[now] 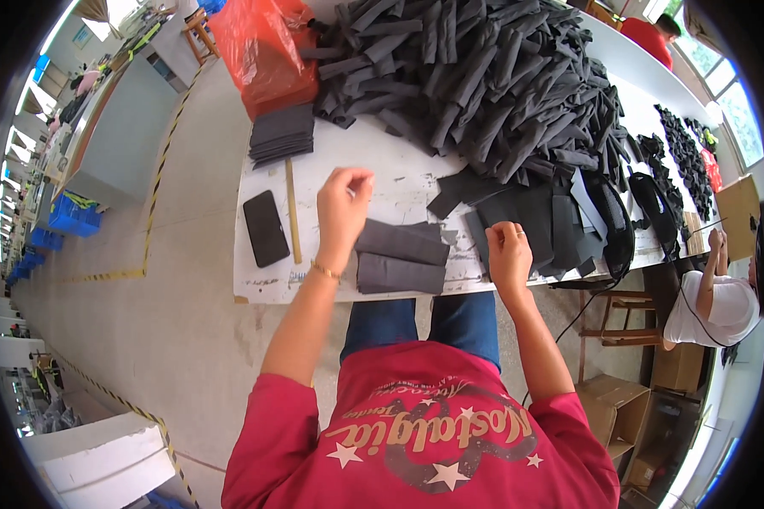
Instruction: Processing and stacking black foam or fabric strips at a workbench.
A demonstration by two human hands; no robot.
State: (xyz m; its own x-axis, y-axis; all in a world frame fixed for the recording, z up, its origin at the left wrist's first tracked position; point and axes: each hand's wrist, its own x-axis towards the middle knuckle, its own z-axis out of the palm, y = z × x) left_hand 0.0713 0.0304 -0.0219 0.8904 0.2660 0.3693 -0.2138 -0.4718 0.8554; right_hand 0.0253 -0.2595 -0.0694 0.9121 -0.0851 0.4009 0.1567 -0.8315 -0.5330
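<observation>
My left hand (pixel 345 212) is raised over the white table, its fingers curled in and nothing showing between them. Right beside it, near the front edge, lie several flat dark grey fabric strips (pixel 402 276), partly overlapping. My right hand (pixel 509 254) is closed, fingertips drawn together, at the left side of some dark flat sheets (pixel 526 222). Whatever its fingers may pinch is hidden. A ring shows on this hand, a bracelet on my left wrist. Neither hand touches the strips as far as I can see.
A big heap of dark folded fabric pieces (pixel 475 76) covers the table's back. On the left are a neat dark stack (pixel 281 134), a red plastic bag (pixel 267 55), a wooden ruler (pixel 293 212) and a black phone (pixel 266 228). Black mesh parts (pixel 613 225) lie right, near a seated co-worker (pixel 713 305).
</observation>
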